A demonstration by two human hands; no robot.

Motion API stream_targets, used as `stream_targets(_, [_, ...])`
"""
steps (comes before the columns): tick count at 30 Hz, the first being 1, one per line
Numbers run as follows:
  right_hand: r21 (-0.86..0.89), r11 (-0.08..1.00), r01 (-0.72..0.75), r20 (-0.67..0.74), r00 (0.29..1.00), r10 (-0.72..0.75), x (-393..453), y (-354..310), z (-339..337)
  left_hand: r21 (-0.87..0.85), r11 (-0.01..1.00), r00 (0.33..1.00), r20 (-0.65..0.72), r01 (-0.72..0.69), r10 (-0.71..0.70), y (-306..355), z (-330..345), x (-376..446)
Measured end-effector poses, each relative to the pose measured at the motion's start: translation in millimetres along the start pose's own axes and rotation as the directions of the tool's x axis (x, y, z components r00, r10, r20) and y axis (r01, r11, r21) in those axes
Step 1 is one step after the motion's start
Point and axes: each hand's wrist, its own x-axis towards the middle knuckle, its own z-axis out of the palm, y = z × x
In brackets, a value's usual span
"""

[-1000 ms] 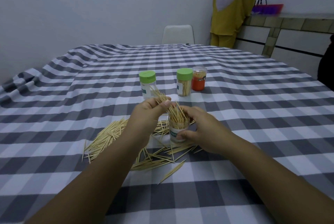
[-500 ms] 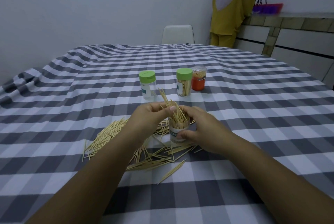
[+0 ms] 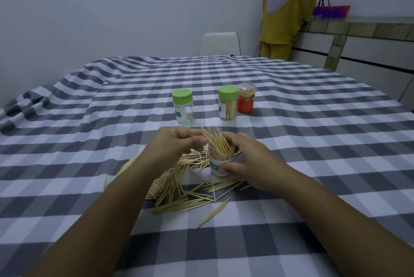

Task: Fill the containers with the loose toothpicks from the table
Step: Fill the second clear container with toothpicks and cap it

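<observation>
While the right hand (image 3: 251, 160) grips the upright clear plastic jar (image 3: 220, 164) amid loose pale wooden toothpicks (image 3: 179, 187) on the checked tablecloth (image 3: 89, 142), left hand (image 3: 177, 144) pinches a splayed bundle (image 3: 215, 140), tips up-left, lower ends in the jar

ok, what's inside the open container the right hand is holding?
The open container holds toothpicks, many sticking out above the rim at angles. Its label and the right hand hide the bottom part.
</observation>
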Motion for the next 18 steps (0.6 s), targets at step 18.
stream_targets(18, [0.023, 1.000, 0.008, -0.012, 1.000, -0.008, 1, 2, 1, 0.127, 0.991, 0.972, 0.232, -0.046, 0.015, 1, 5, 1])
